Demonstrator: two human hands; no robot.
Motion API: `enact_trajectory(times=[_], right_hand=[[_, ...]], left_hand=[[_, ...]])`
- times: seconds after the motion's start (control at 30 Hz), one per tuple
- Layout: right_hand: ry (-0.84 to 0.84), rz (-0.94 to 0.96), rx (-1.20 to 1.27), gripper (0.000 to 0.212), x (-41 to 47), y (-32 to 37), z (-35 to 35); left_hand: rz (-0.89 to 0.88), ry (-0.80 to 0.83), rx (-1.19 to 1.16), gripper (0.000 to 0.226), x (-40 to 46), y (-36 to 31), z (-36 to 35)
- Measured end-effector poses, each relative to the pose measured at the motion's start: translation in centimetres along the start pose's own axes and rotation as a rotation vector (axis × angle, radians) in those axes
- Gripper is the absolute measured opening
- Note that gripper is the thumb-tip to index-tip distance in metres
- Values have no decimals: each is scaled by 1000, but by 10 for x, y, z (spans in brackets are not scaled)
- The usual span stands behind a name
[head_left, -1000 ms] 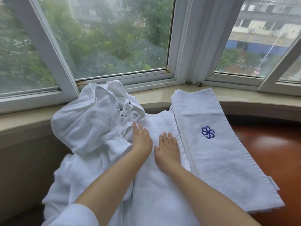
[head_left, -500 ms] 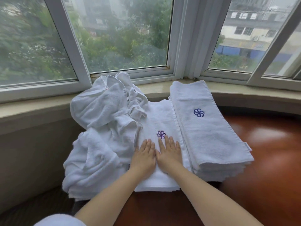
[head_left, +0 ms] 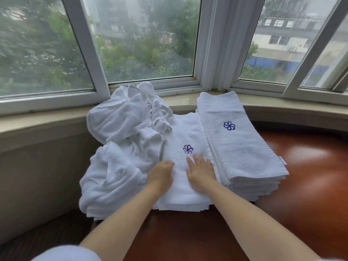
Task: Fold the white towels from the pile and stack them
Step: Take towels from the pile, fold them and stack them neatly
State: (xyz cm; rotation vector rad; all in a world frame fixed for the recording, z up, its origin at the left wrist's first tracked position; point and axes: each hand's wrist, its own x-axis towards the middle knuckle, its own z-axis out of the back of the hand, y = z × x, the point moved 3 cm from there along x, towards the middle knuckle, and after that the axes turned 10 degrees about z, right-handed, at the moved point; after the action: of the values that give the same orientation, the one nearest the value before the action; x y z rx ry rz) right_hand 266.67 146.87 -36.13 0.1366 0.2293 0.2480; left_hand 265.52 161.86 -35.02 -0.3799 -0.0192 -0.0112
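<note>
Both hands have drawn back toward the near end of the folded towel since half a second ago, and the left hand has parted from the right hand. Each lies on the cloth holding nothing: the right grip is wide with flat fingers, while the left's fingertips are hidden, so its grip cannot be told exactly. This towel lies on the red-brown table between the crumpled pile at left and the finished stack at right. To smooth well, I judge, press evenly outward from the middle, keep the edges square, then lift it flat onto the stack with the emblems aligned.
</note>
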Motion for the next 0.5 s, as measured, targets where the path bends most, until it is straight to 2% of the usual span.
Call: enact_trajectory(times=[0.1, 0.2, 0.27, 0.43, 0.5], right_hand=[[3, -14, 6, 46, 11, 3, 19], [-51, -62, 234, 43, 24, 15, 38], [-75, -64, 385, 43, 33, 24, 46], [-132, -88, 621, 37, 59, 52, 71], [-158, -53, 642, 29, 72, 65, 80]], left_hand=[[35, -128, 43, 34, 18, 7, 32], [171, -245, -76, 45, 33, 24, 58], [286, -214, -116, 56, 44, 37, 66], [469, -176, -458, 37, 78, 73, 90], [507, -96, -460, 52, 93, 87, 96]])
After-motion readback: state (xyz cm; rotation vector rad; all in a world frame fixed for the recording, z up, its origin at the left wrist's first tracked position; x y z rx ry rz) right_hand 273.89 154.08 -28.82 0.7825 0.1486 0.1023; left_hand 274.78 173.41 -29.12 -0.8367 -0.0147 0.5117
